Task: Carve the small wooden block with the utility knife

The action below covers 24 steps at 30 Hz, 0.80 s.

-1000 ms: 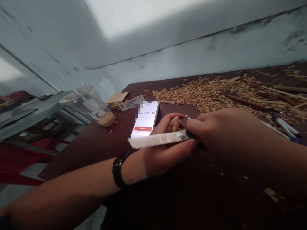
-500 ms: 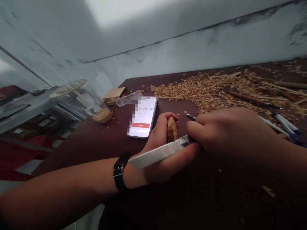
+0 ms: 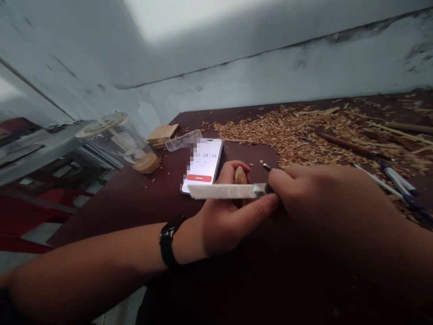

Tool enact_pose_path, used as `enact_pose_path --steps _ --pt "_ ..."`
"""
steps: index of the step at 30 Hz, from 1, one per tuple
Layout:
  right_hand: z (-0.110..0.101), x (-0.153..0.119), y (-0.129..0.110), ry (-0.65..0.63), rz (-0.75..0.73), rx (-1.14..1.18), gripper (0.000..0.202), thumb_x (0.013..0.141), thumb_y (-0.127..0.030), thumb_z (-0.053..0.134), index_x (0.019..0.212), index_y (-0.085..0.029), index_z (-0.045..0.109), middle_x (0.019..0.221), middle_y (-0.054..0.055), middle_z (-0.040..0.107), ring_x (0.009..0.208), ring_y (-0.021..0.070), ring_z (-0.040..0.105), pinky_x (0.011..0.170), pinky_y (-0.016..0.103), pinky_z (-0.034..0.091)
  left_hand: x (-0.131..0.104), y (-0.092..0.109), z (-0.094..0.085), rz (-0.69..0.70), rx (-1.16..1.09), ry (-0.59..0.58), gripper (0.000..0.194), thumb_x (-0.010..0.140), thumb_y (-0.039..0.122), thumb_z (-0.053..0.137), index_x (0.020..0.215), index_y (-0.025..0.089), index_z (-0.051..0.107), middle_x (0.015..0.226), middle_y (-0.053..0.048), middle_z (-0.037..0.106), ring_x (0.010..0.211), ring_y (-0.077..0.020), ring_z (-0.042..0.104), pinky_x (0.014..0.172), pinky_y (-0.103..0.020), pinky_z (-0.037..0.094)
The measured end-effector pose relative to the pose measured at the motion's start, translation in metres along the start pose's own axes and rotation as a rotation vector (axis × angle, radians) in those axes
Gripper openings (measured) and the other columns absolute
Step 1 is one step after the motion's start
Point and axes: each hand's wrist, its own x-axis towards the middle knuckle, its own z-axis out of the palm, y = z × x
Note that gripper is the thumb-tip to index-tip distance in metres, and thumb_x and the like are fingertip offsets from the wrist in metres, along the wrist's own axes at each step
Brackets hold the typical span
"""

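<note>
My left hand (image 3: 225, 221), with a dark band on its wrist, is closed around a small brown piece of wood (image 3: 240, 175) whose pointed top shows above the fingers. In my right hand (image 3: 304, 194) is a utility knife (image 3: 225, 191), its pale blade pointing left and lying nearly level across the front of the wood. The left thumb reaches toward the knife near the base of the blade. Most of the knife's handle is hidden in my right fist. Whether the edge touches the wood, I cannot tell.
A lit phone (image 3: 203, 167) lies behind my left hand. Further left are a plastic cup (image 3: 123, 144) with a brown drink, a wood block (image 3: 163, 134) and a clear plastic case (image 3: 179, 141). Wood shavings (image 3: 297, 135) cover the back right, with pens (image 3: 399, 178) and a brown-handled tool (image 3: 348, 143).
The knife blade has swung from slanting down left to nearly level, its tip rising in front of the phone. It now hides more of the wood. Both hands stay close together.
</note>
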Motion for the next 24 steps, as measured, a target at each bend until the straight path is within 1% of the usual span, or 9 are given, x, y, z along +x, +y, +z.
enact_pose_path --steps 2,4,6,8,11,15,18,21,24 --pt "0.003 0.004 0.002 -0.008 -0.128 0.096 0.016 0.078 -0.012 0.055 0.069 -0.024 0.048 0.06 0.0 0.055 0.048 0.0158 0.043 0.051 0.031 0.016 -0.002 0.003 -0.004 -0.017 -0.01 -0.074 0.051 0.09 0.037 0.079 0.125 0.024 0.044 0.102 -0.001 0.059 0.083 -0.0142 0.056 0.072 -0.029 0.048" --pt "0.005 0.008 0.005 -0.021 -0.22 0.158 0.013 0.08 -0.013 0.057 0.072 -0.023 0.053 0.063 0.0 0.059 0.05 0.0157 0.044 0.052 0.032 0.017 -0.003 0.004 -0.007 -0.026 -0.004 -0.118 0.054 0.088 0.034 0.079 0.13 0.026 0.046 0.112 -0.003 0.062 0.091 -0.0178 0.061 0.075 -0.031 0.051" --pt "0.005 0.011 0.007 -0.048 -0.267 0.195 0.013 0.08 -0.012 0.057 0.073 -0.023 0.056 0.063 0.0 0.061 0.05 0.0157 0.044 0.053 0.033 0.019 -0.004 0.002 -0.008 0.002 0.017 -0.131 0.054 0.085 0.03 0.081 0.129 0.028 0.05 0.114 -0.003 0.064 0.091 -0.0199 0.064 0.074 -0.032 0.052" --pt "0.004 0.011 0.01 -0.084 -0.291 0.218 0.014 0.077 -0.01 0.058 0.071 -0.023 0.057 0.06 -0.001 0.059 0.049 0.0156 0.043 0.053 0.033 0.019 -0.004 -0.002 -0.007 0.028 0.031 -0.139 0.056 0.082 0.026 0.083 0.128 0.028 0.05 0.112 -0.003 0.064 0.088 -0.0194 0.064 0.072 -0.031 0.051" --pt "0.003 0.01 0.013 -0.071 -0.258 0.195 0.016 0.072 -0.009 0.058 0.067 -0.023 0.056 0.055 -0.001 0.055 0.048 0.0158 0.043 0.052 0.033 0.018 -0.004 -0.004 -0.002 0.06 0.017 -0.158 0.057 0.083 0.027 0.082 0.127 0.025 0.044 0.108 -0.003 0.062 0.082 -0.0162 0.06 0.067 -0.029 0.049" --pt "0.005 0.005 0.011 0.026 -0.171 0.101 0.017 0.072 -0.01 0.056 0.064 -0.023 0.049 0.053 -0.002 0.05 0.045 0.0146 0.04 0.051 0.031 0.016 -0.006 0.003 0.004 0.001 -0.034 -0.075 0.051 0.091 0.035 0.077 0.125 0.023 0.04 0.101 -0.001 0.057 0.081 -0.0139 0.054 0.069 -0.028 0.047" --pt "0.004 0.0 0.004 0.047 -0.067 0.007 0.018 0.075 -0.011 0.053 0.065 -0.024 0.046 0.054 0.0 0.049 0.044 0.0162 0.041 0.05 0.03 0.014 -0.006 0.006 0.006 -0.031 -0.067 -0.002 0.057 0.084 0.033 0.085 0.12 0.023 0.041 0.099 0.0 0.054 0.084 -0.0139 0.05 0.069 -0.027 0.044" --pt "0.0 -0.003 -0.003 0.011 0.03 -0.072 0.016 0.076 -0.012 0.05 0.067 -0.025 0.047 0.055 0.002 0.05 0.044 0.0196 0.044 0.051 0.03 0.013 -0.004 0.004 0.007 -0.057 -0.057 0.057 0.06 0.078 0.027 0.09 0.115 0.024 0.043 0.097 0.002 0.053 0.084 -0.0134 0.049 0.067 -0.027 0.041" --pt "-0.003 -0.005 -0.007 0.001 0.089 -0.112 0.019 0.077 -0.013 0.052 0.066 -0.026 0.044 0.053 0.001 0.047 0.042 0.0195 0.043 0.051 0.03 0.011 -0.003 0.002 0.006 -0.059 -0.064 0.085 0.054 0.08 0.027 0.089 0.113 0.024 0.046 0.088 0.004 0.053 0.076 -0.012 0.047 0.064 -0.027 0.041"
